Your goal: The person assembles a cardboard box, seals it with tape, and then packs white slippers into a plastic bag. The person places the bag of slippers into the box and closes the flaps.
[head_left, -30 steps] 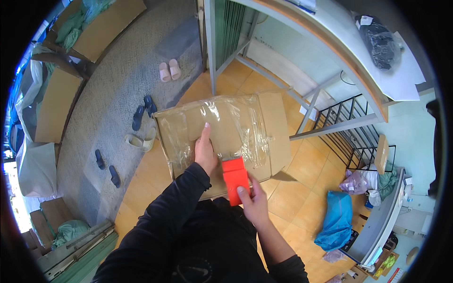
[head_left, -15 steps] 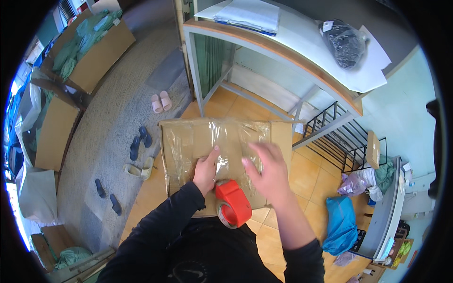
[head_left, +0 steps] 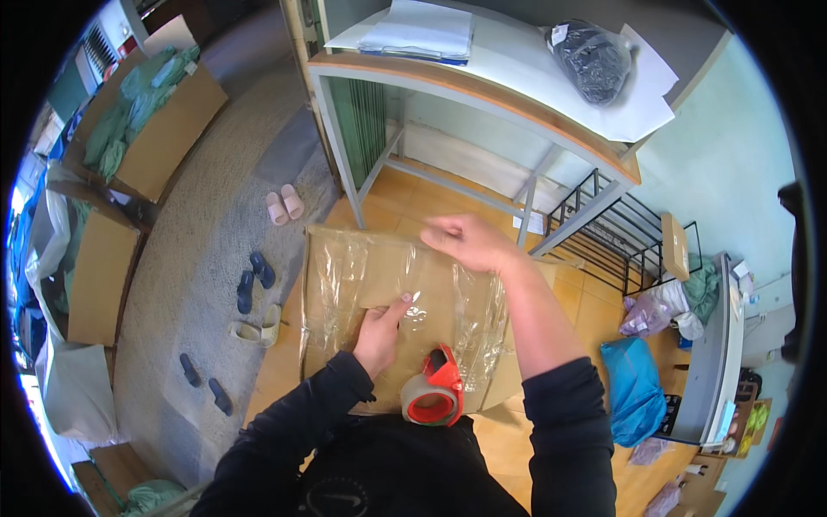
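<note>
Head view: left hand (head_left: 377,341), right hand (head_left: 472,244) at carton (head_left: 437,297), grips unclear; tape dispenser (head_left: 445,372) nearby, table (head_left: 515,53) beyond.

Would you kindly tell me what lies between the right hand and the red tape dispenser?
In the head view, only the clear-taped cardboard box shows between the right hand and the tape dispenser.

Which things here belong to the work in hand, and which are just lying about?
In the work:
- cardboard box, under both hands
- red tape dispenser

Lying about:
- pink slippers
- blue bag
- black wrapped bundle
- papers
</note>
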Motion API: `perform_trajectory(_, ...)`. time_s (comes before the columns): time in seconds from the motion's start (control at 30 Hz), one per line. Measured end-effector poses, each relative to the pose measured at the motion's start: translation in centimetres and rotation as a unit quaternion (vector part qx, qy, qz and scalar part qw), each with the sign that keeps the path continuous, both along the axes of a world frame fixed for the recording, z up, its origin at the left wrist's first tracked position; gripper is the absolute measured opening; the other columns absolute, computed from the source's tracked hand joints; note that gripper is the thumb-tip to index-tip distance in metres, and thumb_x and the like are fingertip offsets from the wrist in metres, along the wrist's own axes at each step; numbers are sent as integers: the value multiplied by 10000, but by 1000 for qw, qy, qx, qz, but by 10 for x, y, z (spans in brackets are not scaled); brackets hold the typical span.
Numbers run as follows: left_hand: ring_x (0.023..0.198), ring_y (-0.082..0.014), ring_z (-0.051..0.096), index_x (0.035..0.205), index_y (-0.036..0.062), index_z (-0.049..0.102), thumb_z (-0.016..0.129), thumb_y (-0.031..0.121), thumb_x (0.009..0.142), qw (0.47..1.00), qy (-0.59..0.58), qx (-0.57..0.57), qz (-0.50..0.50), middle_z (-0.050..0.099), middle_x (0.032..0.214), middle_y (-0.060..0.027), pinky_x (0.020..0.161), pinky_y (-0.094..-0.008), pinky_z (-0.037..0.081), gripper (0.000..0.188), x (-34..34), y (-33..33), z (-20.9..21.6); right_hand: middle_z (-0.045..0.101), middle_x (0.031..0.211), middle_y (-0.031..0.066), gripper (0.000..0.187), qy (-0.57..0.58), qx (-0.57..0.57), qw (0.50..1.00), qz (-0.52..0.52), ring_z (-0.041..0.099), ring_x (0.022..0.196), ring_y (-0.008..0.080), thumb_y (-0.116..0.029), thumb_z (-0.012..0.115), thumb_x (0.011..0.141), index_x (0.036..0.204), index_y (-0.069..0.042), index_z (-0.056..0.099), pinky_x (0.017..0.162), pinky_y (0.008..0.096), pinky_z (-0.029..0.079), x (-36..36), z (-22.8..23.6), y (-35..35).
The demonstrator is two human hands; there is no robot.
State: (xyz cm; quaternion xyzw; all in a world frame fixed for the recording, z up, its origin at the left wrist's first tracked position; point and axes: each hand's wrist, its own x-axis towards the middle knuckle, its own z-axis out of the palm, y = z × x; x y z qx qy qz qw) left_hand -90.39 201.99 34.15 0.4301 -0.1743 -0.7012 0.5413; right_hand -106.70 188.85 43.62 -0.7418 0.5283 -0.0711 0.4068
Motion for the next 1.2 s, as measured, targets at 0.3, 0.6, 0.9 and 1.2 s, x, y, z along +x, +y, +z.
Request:
perform_trajectory(0.3,1063,-209,636,1236,-34,572,557,220,998,997,24,33,-69,657,1168,-122,931,-372,512,349,1,3,-10,690,1111,181,569,121,-116,985,33,635,1090,337,-533,435,993,1162,-35,652,935,438,487,36,-4,12)
perform_trajectory(0.6,991,-174,628,1136,-27,606,621,275,964,996,75,-13,39,654,1096,-96,859,-341,511,348,6,-41,-12,666,1094,142,460,-154,-173,938,-259,659,970,235,-235,706,903,1264,12,565,874,358,521,-26,-33,123)
perform_trajectory(0.9,883,-186,616,1152,-28,619,617,247,948,995,-9,-1,101,651,1087,-88,805,-348,502,343,-29,-62,-4,522,1139,269,645,6,-182,970,-164,518,1093,439,-207,787,737,1252,27,477,937,487,470,1,-49,198)
perform_trajectory(1.2,984,-257,650,1260,43,536,556,315,985,997,66,31,31,636,1163,-99,852,-414,545,387,-19,-76,-4,603,1180,169,736,-521,265,725,-365,608,1081,210,-297,751,881,1395,38,343,894,314,516,-3,-41,183)
